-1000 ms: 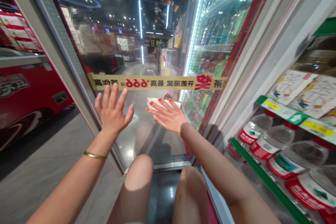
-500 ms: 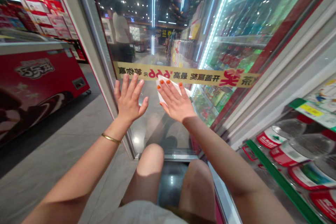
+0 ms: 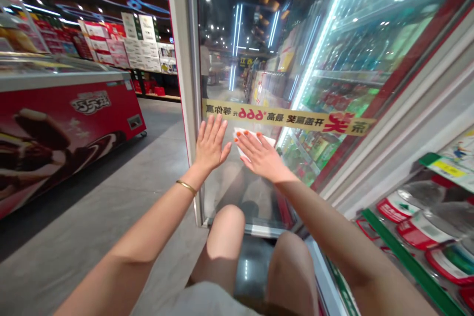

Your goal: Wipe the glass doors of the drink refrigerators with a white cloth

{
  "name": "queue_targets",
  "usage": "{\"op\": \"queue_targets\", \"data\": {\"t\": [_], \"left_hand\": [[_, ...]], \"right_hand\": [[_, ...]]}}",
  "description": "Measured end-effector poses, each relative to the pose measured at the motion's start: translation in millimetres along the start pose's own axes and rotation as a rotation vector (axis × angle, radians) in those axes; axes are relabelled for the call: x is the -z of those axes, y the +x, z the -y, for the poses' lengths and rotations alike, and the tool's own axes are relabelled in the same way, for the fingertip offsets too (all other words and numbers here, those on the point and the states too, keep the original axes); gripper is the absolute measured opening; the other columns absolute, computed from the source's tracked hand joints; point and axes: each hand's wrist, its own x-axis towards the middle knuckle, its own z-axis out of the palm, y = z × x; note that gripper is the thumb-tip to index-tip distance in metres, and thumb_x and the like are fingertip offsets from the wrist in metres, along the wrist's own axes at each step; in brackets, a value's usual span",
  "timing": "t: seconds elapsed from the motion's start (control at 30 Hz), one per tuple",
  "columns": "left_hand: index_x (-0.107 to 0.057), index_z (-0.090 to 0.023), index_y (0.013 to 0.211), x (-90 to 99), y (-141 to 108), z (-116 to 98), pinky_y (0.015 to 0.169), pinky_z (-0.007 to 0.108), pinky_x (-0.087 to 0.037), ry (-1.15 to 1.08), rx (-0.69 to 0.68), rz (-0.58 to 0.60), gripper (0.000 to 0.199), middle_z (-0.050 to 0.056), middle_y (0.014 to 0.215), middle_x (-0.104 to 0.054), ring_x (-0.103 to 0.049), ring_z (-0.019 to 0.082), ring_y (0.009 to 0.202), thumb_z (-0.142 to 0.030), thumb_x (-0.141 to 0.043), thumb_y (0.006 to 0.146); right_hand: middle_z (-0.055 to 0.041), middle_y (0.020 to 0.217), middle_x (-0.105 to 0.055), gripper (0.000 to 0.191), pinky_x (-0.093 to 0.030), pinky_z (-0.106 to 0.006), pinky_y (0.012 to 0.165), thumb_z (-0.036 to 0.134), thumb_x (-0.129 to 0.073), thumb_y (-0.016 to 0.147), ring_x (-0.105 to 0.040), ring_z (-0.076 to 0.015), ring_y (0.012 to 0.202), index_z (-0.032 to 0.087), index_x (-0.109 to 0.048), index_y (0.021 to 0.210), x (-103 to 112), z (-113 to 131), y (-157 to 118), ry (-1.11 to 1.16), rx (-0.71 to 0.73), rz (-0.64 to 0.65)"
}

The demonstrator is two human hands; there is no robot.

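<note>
Two open hands: left hand [image 3: 211, 144] on glass door [image 3: 225, 192], right hand [image 3: 261, 156] over white cloth [image 3: 261, 139].

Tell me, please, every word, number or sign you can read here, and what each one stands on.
Yellow strip on the glass door, seen reversed: "开盖赢奖 最高 666元 等你拿"
Red freezer: "巧乐兹"
Bottle labels, shelf tag and far yellow sign: too blurred to read.

A supermarket: drinks cooler [image 3: 344, 49], ice-cream freezer [image 3: 74, 128].
</note>
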Motion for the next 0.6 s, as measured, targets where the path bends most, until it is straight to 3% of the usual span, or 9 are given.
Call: {"op": "queue_targets", "data": {"t": [0.1,0.17,0.23,0.27,0.33,0.4,0.47,0.53,0.6], "left_hand": [[-0.027,-0.025,0.176,-0.1,5,-1,0.143,0.050,-0.010,-0.025,0.030,0.016,0.078,0.011,0.179,-0.037,-0.019,0.027,0.173,-0.053,-0.052,0.108],[-0.037,-0.024,0.173,-2.7,11,-3,0.143,0.052,-0.010,-0.026,0.064,0.009,0.076,0.013,0.176,-0.044,-0.025,0.029,0.172,-0.057,-0.054,0.106],[-0.045,-0.022,0.169,-6.4,20,-4,0.143,0.052,-0.010,-0.005,0.097,-0.024,0.075,0.015,0.171,-0.050,-0.030,0.030,0.170,-0.058,-0.056,0.105],[-0.047,-0.021,0.168,-8.3,24,-4,0.143,0.053,-0.010,0.008,0.109,-0.046,0.073,0.016,0.169,-0.053,-0.032,0.030,0.169,-0.057,-0.057,0.105],[-0.050,-0.020,0.166,-11.4,31,-5,0.143,0.056,-0.006,0.023,0.125,-0.087,0.070,0.017,0.169,-0.053,-0.029,0.031,0.170,-0.053,-0.058,0.105],[-0.050,-0.022,0.166,-13.5,34,-5,0.142,0.062,-0.001,0.018,0.141,-0.108,0.069,0.017,0.172,-0.048,-0.019,0.032,0.173,-0.051,-0.059,0.104],[-0.047,-0.024,0.168,-14.8,33,-5,0.141,0.066,0.004,0.001,0.148,-0.100,0.072,0.016,0.176,-0.042,-0.011,0.034,0.174,-0.052,-0.060,0.103],[-0.042,-0.025,0.171,-15.9,31,-3,0.140,0.067,0.007,-0.022,0.131,-0.077,0.077,0.017,0.179,-0.036,-0.008,0.034,0.174,-0.056,-0.059,0.103],[-0.032,-0.024,0.175,-16.8,30,0,0.140,0.065,0.006,-0.048,0.100,-0.067,0.081,0.017,0.181,-0.030,-0.011,0.033,0.174,-0.059,-0.054,0.105]], "right_hand": [[-0.0119,0.184,-0.025,0.083,0.001,-0.058,0.143,0.035,-0.048,0.110,-0.008,-0.0240,0.174,0.022,-0.005,0.179,-1,-19,-31,-0.061,-0.176,-0.058],[-0.0161,0.186,-0.010,0.087,0.001,-0.071,0.139,0.038,-0.050,0.109,0.003,-0.0311,0.175,0.020,-0.001,0.179,8,-35,-17,-0.104,-0.412,-0.189],[-0.0189,0.186,-0.001,0.091,0.000,-0.078,0.135,0.040,-0.051,0.108,0.010,-0.0352,0.174,0.016,0.002,0.179,17,-41,16,-0.126,-0.553,-0.310],[-0.0192,0.186,-0.001,0.092,-0.001,-0.078,0.135,0.040,-0.051,0.108,0.010,-0.0352,0.174,0.015,0.001,0.178,20,-38,34,-0.126,-0.550,-0.337],[-0.0172,0.186,-0.010,0.090,-0.004,-0.073,0.138,0.038,-0.053,0.107,0.001,-0.0321,0.175,0.017,-0.003,0.179,22,-28,56,-0.106,-0.399,-0.300],[-0.0130,0.184,-0.024,0.088,-0.009,-0.065,0.141,0.035,-0.057,0.105,-0.012,-0.0281,0.174,0.022,-0.011,0.179,19,-19,54,-0.077,-0.182,-0.200],[-0.0108,0.182,-0.032,0.088,-0.012,-0.063,0.142,0.033,-0.060,0.103,-0.021,-0.0267,0.173,0.026,-0.015,0.179,17,-21,36,-0.069,-0.076,-0.147],[-0.0133,0.182,-0.030,0.091,-0.010,-0.068,0.140,0.034,-0.061,0.103,-0.019,-0.0291,0.173,0.023,-0.011,0.179,21,-33,23,-0.090,-0.161,-0.201],[-0.0176,0.184,-0.020,0.095,-0.006,-0.074,0.138,0.036,-0.058,0.104,-0.009,-0.0328,0.174,0.018,-0.002,0.178,29,-48,30,-0.118,-0.344,-0.307]]}}
